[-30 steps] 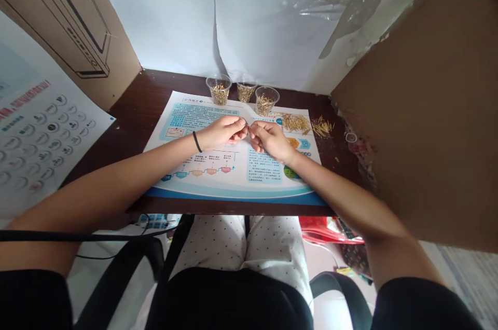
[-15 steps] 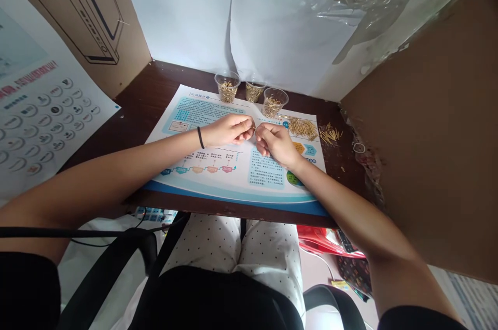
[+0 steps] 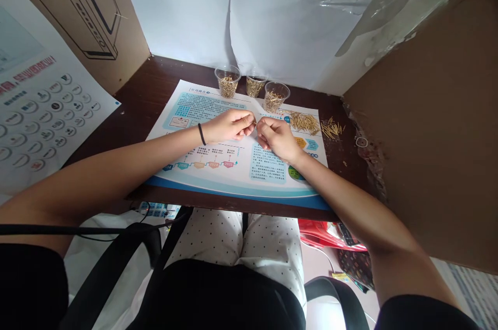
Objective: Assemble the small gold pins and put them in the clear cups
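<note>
My left hand (image 3: 236,124), with a black band on its wrist, is closed in a pinch over the printed sheet (image 3: 210,184). A tiny end of a thin gold-coloured metal pin (image 3: 254,123) shows at its fingertips. Right beside it, my right hand (image 3: 277,137) is closed, its fingers curled toward the same spot. Whatever it pinches is hidden by the fingers. Beyond the hands stand three clear plastic cups: a left cup (image 3: 227,83), a middle cup (image 3: 256,85) and a right cup (image 3: 276,97), each holding small gold-coloured metal pieces.
A pile of gold pins (image 3: 304,123) lies on the sheet's right side, and a looser pile (image 3: 332,128) lies on the dark table (image 3: 352,164). Cardboard walls stand left (image 3: 116,18) and right (image 3: 436,138). White sheeting (image 3: 288,24) covers the back. A printed poster (image 3: 46,96) hangs at left.
The camera view has shifted slightly. Both hands stay close together over the sheet; the right fingers are curled in more, and less of the gold pin shows between the hands.
</note>
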The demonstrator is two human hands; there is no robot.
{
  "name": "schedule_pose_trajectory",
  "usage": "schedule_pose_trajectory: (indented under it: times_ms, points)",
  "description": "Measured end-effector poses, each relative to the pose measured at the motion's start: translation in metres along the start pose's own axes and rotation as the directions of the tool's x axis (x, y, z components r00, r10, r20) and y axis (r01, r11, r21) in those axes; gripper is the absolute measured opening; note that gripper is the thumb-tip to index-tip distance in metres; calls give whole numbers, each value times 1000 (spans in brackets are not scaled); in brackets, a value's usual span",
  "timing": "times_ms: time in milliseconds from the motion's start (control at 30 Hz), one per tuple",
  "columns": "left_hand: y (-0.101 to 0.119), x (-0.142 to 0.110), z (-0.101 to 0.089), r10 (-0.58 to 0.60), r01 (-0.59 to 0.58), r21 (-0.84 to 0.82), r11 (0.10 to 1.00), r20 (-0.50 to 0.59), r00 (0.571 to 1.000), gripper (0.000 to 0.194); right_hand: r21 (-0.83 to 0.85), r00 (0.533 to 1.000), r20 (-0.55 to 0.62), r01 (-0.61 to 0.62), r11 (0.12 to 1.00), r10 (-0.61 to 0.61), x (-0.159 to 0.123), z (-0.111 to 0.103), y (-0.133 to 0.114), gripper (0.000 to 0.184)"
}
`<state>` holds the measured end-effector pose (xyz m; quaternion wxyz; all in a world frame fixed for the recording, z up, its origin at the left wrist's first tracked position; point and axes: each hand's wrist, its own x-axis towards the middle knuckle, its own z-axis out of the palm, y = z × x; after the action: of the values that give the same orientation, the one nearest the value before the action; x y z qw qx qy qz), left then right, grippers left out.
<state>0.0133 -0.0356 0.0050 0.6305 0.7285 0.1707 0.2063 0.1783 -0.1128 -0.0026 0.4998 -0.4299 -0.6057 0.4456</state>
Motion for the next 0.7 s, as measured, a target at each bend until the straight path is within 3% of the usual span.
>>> schedule_pose_trajectory:
  times_ms: [200,367,700]
  points:
    - [1,-2,6,53,-24,223,975,-122,991,35,-67,1000,4,20,998,-19,2,-2,-1,35]
    - [4,-3,11,179,-71,495,866,-175,968,32,-32,1000,26,-5,999,6,2,-3,-1,34]
    - [7,-6,15,270,-92,630,771,-193,943,27,2,994,71,-85,996,85,3,-3,-6,31]
